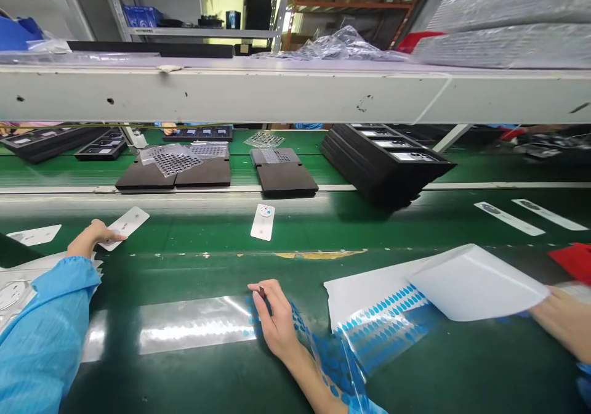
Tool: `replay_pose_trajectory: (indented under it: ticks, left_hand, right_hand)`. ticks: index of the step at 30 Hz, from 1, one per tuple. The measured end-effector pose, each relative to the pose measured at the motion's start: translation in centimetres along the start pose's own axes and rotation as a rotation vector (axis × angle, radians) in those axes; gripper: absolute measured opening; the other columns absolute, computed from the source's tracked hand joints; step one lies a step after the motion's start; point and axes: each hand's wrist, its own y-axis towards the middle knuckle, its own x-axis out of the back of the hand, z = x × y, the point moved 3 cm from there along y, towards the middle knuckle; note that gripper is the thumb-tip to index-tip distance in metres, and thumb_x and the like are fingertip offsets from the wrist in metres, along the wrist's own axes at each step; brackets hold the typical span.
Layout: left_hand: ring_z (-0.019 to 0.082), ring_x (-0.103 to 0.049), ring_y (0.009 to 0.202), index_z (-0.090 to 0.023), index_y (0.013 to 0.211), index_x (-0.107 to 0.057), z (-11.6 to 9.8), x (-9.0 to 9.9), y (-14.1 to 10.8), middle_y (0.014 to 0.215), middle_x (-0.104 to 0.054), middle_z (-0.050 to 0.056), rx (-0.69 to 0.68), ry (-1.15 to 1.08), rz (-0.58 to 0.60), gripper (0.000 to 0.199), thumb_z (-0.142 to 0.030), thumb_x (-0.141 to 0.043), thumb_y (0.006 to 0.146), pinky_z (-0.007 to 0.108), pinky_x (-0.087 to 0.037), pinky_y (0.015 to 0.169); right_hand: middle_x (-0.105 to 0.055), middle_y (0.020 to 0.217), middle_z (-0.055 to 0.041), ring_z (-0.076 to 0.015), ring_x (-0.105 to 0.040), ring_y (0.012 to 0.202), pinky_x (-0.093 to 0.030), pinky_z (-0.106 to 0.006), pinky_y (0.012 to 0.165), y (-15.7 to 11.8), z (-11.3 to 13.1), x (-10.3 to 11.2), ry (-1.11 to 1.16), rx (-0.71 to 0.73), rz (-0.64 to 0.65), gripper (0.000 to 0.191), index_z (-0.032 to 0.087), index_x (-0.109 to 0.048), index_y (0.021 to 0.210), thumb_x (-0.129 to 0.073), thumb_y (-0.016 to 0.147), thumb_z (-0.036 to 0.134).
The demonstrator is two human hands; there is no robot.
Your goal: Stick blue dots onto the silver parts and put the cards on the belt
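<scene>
Left hand: left hand (92,236) was stretched out to the left across the green belt (198,266), blue sleeve (41,334) up to the wrist. Fingers lay flat on the near end of a white card (125,227), pressing it down, not curled round it.
Right hand: right hand (273,321) sat near the middle of the belt, fingers loosely bent, tips on the right end of a clear film strip (194,324). Can't tell if it pinched the film or only touched it.
Film strip: lay flat on the belt, shiny, running left from the right hand.
Sticker sheets: clear sheets with blue dot stickers (383,328) lay just right of the right hand, partly under the wrist.
Other hand: another person's hand (561,321) at the right edge held a white backing sheet (471,281) lifted off the blue stickers.
Mid belt: a second white card (263,222) lay alone, well apart from both hands. Two long white strips (510,219) lay far right.
Far side: dark foam trays (286,177) with perforated sheets, and a tilted stack of black trays (383,155), past the belt rail.
Top: a grey shelf beam (295,93) crossed the view, plastic wrap (332,44) on it.
</scene>
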Motion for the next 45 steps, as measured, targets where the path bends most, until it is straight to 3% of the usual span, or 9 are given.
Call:
replay_pose_trajectory:
  ticks: [5,11,14,18,22,25,28,37,45]
  left_hand:
    - [0.008,-0.042,0.047,-0.017,0.070,-0.062,-1.4,0.3,-1.4,0.048,-0.049,-0.010,0.041,-0.180,-0.048,0.061,-0.053,-0.099,0.038,0.018,-0.030,0.047]
    - [0.014,-0.061,0.076,-0.017,0.093,-0.065,-4.4,-1.3,-8.4,0.083,-0.067,-0.001,-0.024,-0.523,-0.158,0.065,-0.066,-0.090,0.057,0.029,-0.054,0.075]
    - [0.018,-0.067,0.075,-0.016,0.094,-0.070,-6.3,-4.0,-13.6,0.084,-0.071,0.003,-0.013,-0.597,0.046,0.058,-0.059,-0.091,0.062,0.031,-0.057,0.071]
    - [0.020,-0.072,0.078,-0.019,0.116,-0.070,-9.0,-10.2,-20.9,0.093,-0.075,0.005,0.038,-0.715,0.650,0.047,-0.043,-0.085,0.078,0.029,-0.058,0.066]
    - [0.020,-0.070,0.095,-0.022,0.118,-0.071,-10.1,-14.1,-25.0,0.111,-0.075,0.006,-0.156,-0.555,0.723,0.027,-0.031,-0.072,0.093,0.032,-0.059,0.080]
    - [0.028,-0.060,0.122,-0.025,0.135,-0.062,-10.3,-14.9,-26.5,0.137,-0.064,0.010,-0.456,-0.261,0.719,0.050,-0.028,-0.079,0.089,0.045,-0.053,0.101]
    - [0.036,-0.050,0.131,-0.023,0.148,-0.049,-10.2,-14.6,-27.4,0.151,-0.052,0.017,-0.625,0.026,0.722,0.076,-0.038,-0.086,0.083,0.055,-0.048,0.104]
    - [0.041,-0.042,0.138,-0.021,0.151,-0.048,-9.4,-13.2,-27.9,0.161,-0.042,0.018,-0.715,0.309,0.682,0.084,-0.060,-0.079,0.084,0.057,-0.034,0.110]
    - [0.040,-0.037,0.144,-0.024,0.152,-0.048,-8.6,-12.7,-27.9,0.163,-0.040,0.016,-0.650,0.266,0.681,0.082,-0.058,-0.080,0.084,0.060,-0.024,0.119]
  right_hand:
    - [-0.056,0.085,-0.0035,-0.0205,-0.058,0.081,-0.051,-0.034,0.075,0.5,-0.3,0.8,-0.074,-0.015,-0.056,0.023,0.025,-0.077,0.114,-0.056,0.105,0.028]
    - [-0.068,0.093,-0.0054,-0.0191,-0.066,0.080,-0.054,-0.032,0.074,0.0,-2.0,0.3,0.170,-0.256,0.047,0.022,0.021,-0.073,0.103,-0.059,0.104,0.038]
    - [-0.070,0.095,-0.0060,-0.0178,-0.067,0.075,-0.057,-0.030,0.070,0.2,-2.4,-0.2,0.237,-0.371,0.115,0.026,0.020,-0.073,0.105,-0.063,0.101,0.044]
    - [-0.070,0.087,-0.0054,-0.0170,-0.066,0.071,-0.056,-0.028,0.066,1.2,-2.2,0.6,0.178,-0.431,0.170,0.030,0.019,-0.073,0.103,-0.064,0.101,0.048]
    - [-0.068,0.078,-0.0038,-0.0165,-0.065,0.065,-0.055,-0.027,0.058,0.6,-1.7,1.8,0.176,-0.509,0.208,0.032,0.019,-0.069,0.103,-0.060,0.103,0.050]
    - [-0.067,0.074,-0.0028,-0.0152,-0.063,0.058,-0.054,-0.027,0.053,-1.1,-1.4,1.8,0.212,-0.565,0.338,0.031,0.018,-0.066,0.103,-0.056,0.105,0.048]
    - [-0.066,0.074,-0.0021,-0.0140,-0.062,0.055,-0.055,-0.027,0.054,-2.6,-1.2,1.6,0.191,-0.574,0.410,0.029,0.019,-0.066,0.103,-0.054,0.107,0.045]
    - [-0.071,0.093,-0.0061,-0.0180,-0.070,0.074,-0.059,-0.030,0.068,-1.3,0.1,1.1,0.026,-0.400,0.387,0.019,0.022,-0.067,0.103,-0.054,0.108,0.036]
    - [-0.067,0.075,-0.0022,-0.0137,-0.063,0.056,-0.055,-0.027,0.055,-1.1,-1.1,-0.2,0.088,-0.493,0.452,0.026,0.020,-0.064,0.102,-0.051,0.109,0.041]
